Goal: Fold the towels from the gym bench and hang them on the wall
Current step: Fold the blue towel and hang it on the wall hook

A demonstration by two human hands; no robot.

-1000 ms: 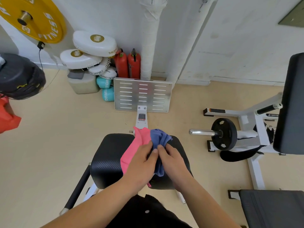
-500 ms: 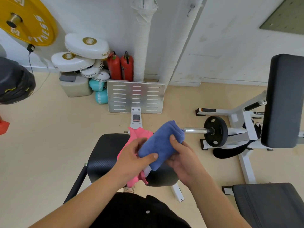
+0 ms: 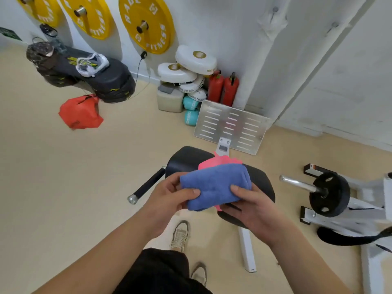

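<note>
A folded blue towel (image 3: 214, 184) is held in the air above the black bench seat (image 3: 186, 159). My left hand (image 3: 169, 200) grips its left end, thumb on top. My right hand (image 3: 252, 205) grips its right end the same way. A pink towel (image 3: 220, 161) lies under the blue one; its edge sticks out behind and a sliver shows below, between my hands. Whether the pink towel is lifted with the blue one or still lies on the seat I cannot tell.
Yellow weight plates (image 3: 146, 24) hang on the wall ahead. Below them are white pads (image 3: 196, 60), two red extinguishers (image 3: 222, 88), a black punching bag (image 3: 84, 73) and an orange bag (image 3: 79, 113). A slotted metal footplate (image 3: 231, 126) and a barbell plate (image 3: 328, 195) stand nearby.
Both hands have lifted the blue towel off the seat and turned it level, one hand at each end. The view has swung left, bringing the yellow plates into sight.
</note>
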